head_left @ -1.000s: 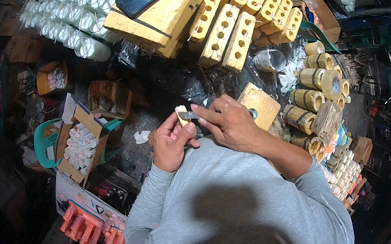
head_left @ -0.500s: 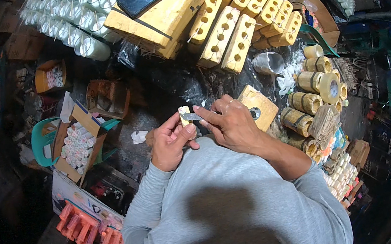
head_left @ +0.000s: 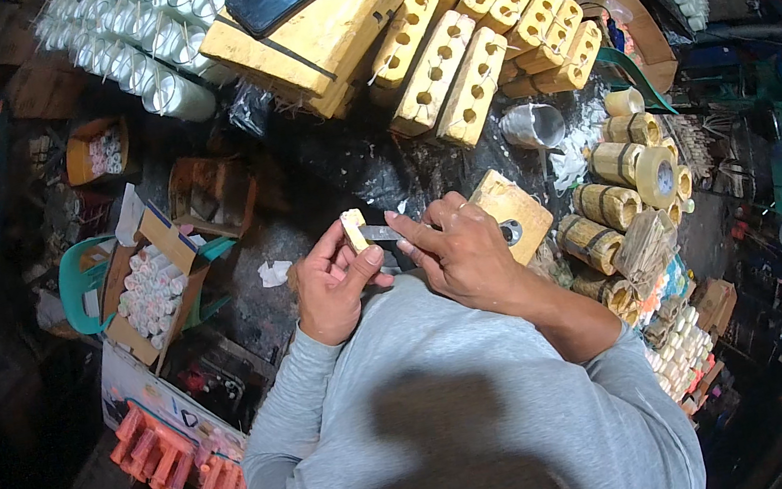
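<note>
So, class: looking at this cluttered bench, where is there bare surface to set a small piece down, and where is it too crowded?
Bare dark bench shows between the yellow holed blocks and the hands, and around the white scrap left of the left hand. It is crowded right of the right hand, by the banded rolls, and around the open carton of white pieces.

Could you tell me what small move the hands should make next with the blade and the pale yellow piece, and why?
Probably a short, light stroke of the flat metal blade along the small pale yellow block. The left hand pinches the block upright, the right hand holds the blade with its tip against the block's side, so the cut seems already lined up.
</note>
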The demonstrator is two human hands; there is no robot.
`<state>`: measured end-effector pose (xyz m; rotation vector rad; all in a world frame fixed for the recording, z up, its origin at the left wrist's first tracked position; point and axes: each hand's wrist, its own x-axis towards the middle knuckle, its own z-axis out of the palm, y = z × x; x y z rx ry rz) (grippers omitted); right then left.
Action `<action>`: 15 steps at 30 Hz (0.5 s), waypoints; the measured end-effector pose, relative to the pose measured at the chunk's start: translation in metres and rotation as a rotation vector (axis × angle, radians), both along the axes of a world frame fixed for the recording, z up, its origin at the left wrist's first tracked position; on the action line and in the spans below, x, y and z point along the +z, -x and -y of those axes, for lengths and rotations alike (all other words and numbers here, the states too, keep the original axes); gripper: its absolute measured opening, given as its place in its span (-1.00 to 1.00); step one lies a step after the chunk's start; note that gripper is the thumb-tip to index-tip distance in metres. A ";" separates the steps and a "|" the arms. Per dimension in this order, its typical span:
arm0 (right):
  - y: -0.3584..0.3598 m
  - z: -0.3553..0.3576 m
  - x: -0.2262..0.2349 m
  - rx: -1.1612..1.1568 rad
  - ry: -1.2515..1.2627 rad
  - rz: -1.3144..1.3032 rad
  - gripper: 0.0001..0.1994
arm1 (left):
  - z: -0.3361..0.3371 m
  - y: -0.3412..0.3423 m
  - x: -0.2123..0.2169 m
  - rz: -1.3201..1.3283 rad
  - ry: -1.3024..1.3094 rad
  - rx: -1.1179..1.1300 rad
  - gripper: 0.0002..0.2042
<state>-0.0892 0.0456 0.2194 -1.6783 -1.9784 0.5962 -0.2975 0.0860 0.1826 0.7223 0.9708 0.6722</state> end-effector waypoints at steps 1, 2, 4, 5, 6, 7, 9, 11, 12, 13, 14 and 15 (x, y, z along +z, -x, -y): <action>0.000 -0.001 -0.001 -0.009 0.002 0.004 -0.67 | 0.000 -0.001 0.001 -0.010 0.001 -0.003 -0.42; 0.001 -0.001 -0.003 -0.019 0.006 0.008 -0.67 | 0.000 -0.002 0.001 -0.013 0.000 -0.004 -0.42; 0.001 -0.002 -0.005 -0.036 0.009 0.023 -0.66 | 0.000 -0.003 0.001 -0.014 -0.002 -0.011 -0.41; 0.000 -0.002 -0.006 -0.043 0.008 0.033 -0.66 | 0.000 -0.003 0.001 -0.013 -0.002 -0.017 -0.41; 0.000 -0.001 -0.006 -0.053 0.009 0.044 -0.66 | 0.000 -0.004 0.001 -0.011 -0.001 -0.023 -0.41; -0.001 0.000 -0.007 -0.034 0.011 0.028 -0.66 | 0.000 -0.004 0.001 -0.001 0.010 -0.030 -0.42; -0.004 0.001 -0.006 0.012 0.009 -0.005 -0.65 | 0.000 -0.004 0.000 0.020 0.026 -0.032 -0.43; -0.005 0.002 -0.006 0.022 0.007 0.003 -0.65 | 0.001 -0.003 0.000 0.026 0.043 -0.048 -0.43; -0.005 0.002 -0.005 0.023 0.007 0.008 -0.65 | 0.001 -0.002 -0.001 0.033 0.052 -0.057 -0.43; -0.005 0.001 -0.005 0.009 0.009 0.022 -0.65 | 0.001 -0.002 -0.001 0.035 0.065 -0.067 -0.43; -0.004 0.001 -0.005 -0.006 0.011 0.037 -0.65 | 0.001 -0.002 -0.001 0.040 0.078 -0.074 -0.42; -0.004 0.000 -0.005 -0.019 0.013 0.051 -0.66 | 0.001 -0.002 -0.002 0.054 0.083 -0.075 -0.42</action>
